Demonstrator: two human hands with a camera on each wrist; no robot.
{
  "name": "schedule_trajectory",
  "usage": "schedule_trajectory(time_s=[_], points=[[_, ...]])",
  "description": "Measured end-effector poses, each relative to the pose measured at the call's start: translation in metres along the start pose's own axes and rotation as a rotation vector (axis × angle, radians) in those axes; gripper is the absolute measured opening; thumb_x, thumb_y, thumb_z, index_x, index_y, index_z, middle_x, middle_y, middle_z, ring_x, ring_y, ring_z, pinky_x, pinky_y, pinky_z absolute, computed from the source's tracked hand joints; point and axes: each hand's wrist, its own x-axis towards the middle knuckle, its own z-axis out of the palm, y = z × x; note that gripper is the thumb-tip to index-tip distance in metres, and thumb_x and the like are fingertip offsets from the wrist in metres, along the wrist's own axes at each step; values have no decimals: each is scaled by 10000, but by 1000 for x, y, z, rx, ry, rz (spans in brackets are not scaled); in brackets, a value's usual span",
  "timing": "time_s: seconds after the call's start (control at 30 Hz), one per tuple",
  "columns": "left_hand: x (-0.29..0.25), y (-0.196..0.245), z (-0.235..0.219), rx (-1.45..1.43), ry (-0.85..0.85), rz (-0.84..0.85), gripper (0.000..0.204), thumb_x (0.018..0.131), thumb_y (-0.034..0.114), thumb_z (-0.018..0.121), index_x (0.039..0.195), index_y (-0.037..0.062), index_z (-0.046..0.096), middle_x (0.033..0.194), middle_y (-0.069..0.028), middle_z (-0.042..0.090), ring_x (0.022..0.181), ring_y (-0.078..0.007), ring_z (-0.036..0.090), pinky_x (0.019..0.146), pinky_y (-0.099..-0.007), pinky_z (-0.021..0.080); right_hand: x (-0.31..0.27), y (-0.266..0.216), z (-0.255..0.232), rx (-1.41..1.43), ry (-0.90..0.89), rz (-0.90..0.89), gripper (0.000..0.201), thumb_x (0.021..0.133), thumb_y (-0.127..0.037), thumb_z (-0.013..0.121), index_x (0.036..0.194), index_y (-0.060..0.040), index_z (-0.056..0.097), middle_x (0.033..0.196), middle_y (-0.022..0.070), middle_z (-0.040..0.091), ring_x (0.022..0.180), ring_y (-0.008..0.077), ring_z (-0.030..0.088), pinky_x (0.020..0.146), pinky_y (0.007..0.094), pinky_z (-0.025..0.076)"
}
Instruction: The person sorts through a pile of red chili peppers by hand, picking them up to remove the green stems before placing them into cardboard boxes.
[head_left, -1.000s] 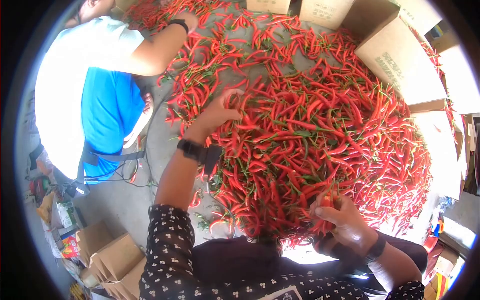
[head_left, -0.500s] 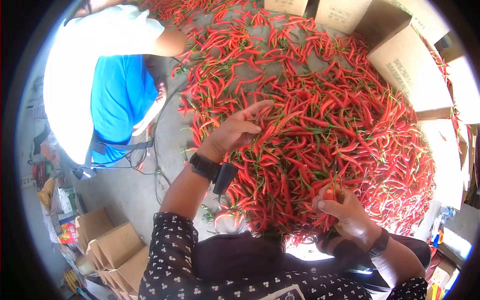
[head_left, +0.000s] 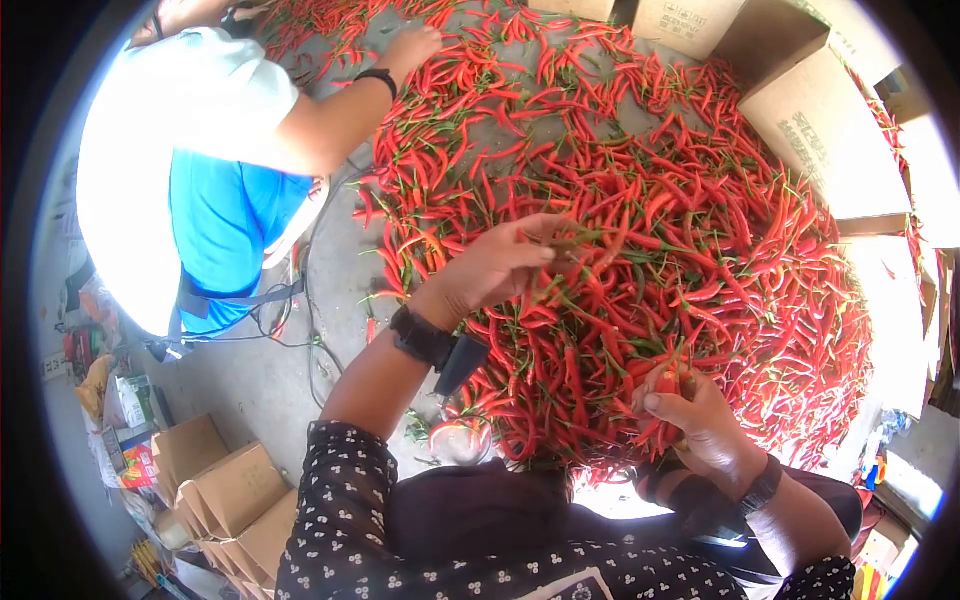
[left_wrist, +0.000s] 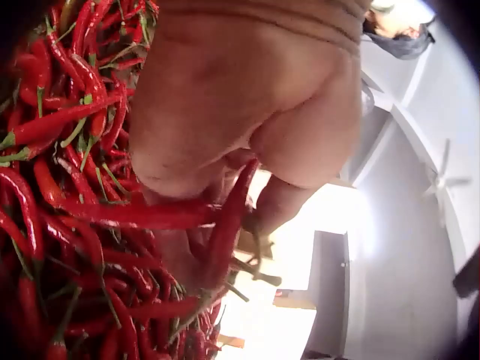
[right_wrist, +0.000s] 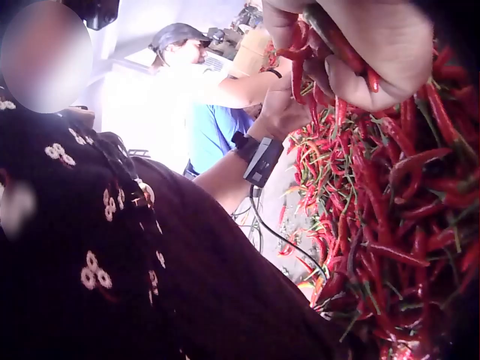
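Note:
A large heap of red chili peppers (head_left: 640, 260) with green stems spreads in front of me. My left hand (head_left: 495, 265) is over its left side, palm down, pinching chili peppers (left_wrist: 229, 232) between thumb and fingers. In the left wrist view their stems stick out past the fingertips. Near the front of the heap, my right hand (head_left: 705, 425) grips a small bunch of chili peppers (head_left: 668, 385), stems up. The right wrist view shows the fingers and thumb curled round these peppers (right_wrist: 341, 49).
Another person in a white shirt (head_left: 190, 120) crouches at the left, one arm reaching over scattered peppers. Cardboard boxes (head_left: 810, 130) border the heap at the back right. Folded cardboard (head_left: 235, 500) stands at lower left. A black cable (head_left: 312, 300) runs across the floor.
My left hand has moved rightward over the heap, and peppers now show in its fingers. The right hand keeps its bunch in nearly the same place. The other person's arm has shifted.

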Motion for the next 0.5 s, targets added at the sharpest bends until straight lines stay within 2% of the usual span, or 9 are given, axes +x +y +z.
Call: schedule_trajectory(time_s=[0.07, 0.1, 0.17, 0.2, 0.27, 0.33, 0.4, 0.47, 0.5], points=[[1, 3, 20, 374, 100, -107, 519, 852, 90, 528, 1318, -33, 336, 1271, -150, 472, 1136, -226, 501, 918, -364, 443, 1, 0, 1, 3, 31, 26, 160, 796, -115, 646, 891, -60, 530, 788, 0, 555, 680, 52, 508, 582, 199, 420], [3, -1, 34, 375, 110, -104, 519, 852, 90, 528, 1318, -33, 336, 1271, -150, 472, 1136, -226, 501, 918, -364, 443, 1, -1, 1, 0, 21, 29, 160, 796, -115, 646, 891, -60, 530, 788, 0, 555, 680, 52, 508, 582, 199, 420], [4, -9, 54, 811, -120, -10, 511, 852, 77, 544, 1312, -28, 348, 1266, -139, 478, 1104, -204, 520, 867, -316, 468, 3, -4, 3, 14, 36, 21, 157, 797, -111, 643, 890, -60, 527, 777, 4, 553, 651, 54, 504, 548, 195, 417], [3, -9, 52, 811, -110, -7, 511, 852, 77, 544, 1312, -28, 348, 1266, -139, 478, 1104, -204, 520, 867, -316, 468, 5, -2, 6, 73, 29, -36, 150, 798, -96, 636, 894, -59, 527, 784, 7, 554, 650, 55, 503, 529, 190, 412], [4, -7, 44, 786, -67, 102, 424, 851, 77, 544, 1252, -9, 441, 1169, -115, 552, 1011, -183, 565, 811, -297, 481, 6, -5, 6, 65, 31, -36, 147, 801, -87, 633, 898, -56, 528, 793, 11, 558, 667, 59, 510, 541, 195, 418], [1, 19, 17, 959, 215, 35, 331, 833, 89, 560, 1155, 14, 546, 1049, -82, 616, 936, -155, 592, 773, -280, 483, 5, -7, 3, 61, 40, -38, 145, 803, -79, 631, 902, -54, 528, 803, 14, 561, 684, 63, 517, 554, 200, 424], [-9, 28, -31, 1361, 580, 239, 233, 785, 76, 581, 1011, 34, 618, 940, -85, 642, 886, -185, 615, 765, -298, 484, 4, -8, 0, 61, 27, -26, 148, 807, -77, 631, 915, -52, 533, 821, 18, 571, 718, 69, 527, 585, 208, 431], [-30, 30, -79, 1738, 693, 247, 193, 737, 44, 566, 924, 45, 617, 909, -121, 620, 860, -247, 614, 731, -327, 487, 3, -9, 2, 70, 45, -29, 153, 806, -81, 634, 919, -53, 535, 822, 18, 576, 713, 69, 531, 590, 210, 433], [-42, 25, -97, 1738, 691, 246, 193, 737, 44, 566, 924, 45, 617, 909, -121, 620, 860, -247, 614, 731, -327, 487, 3, -9, 2, 75, 61, -37, 159, 806, -85, 638, 924, -53, 537, 824, 17, 580, 708, 70, 535, 595, 212, 435]])
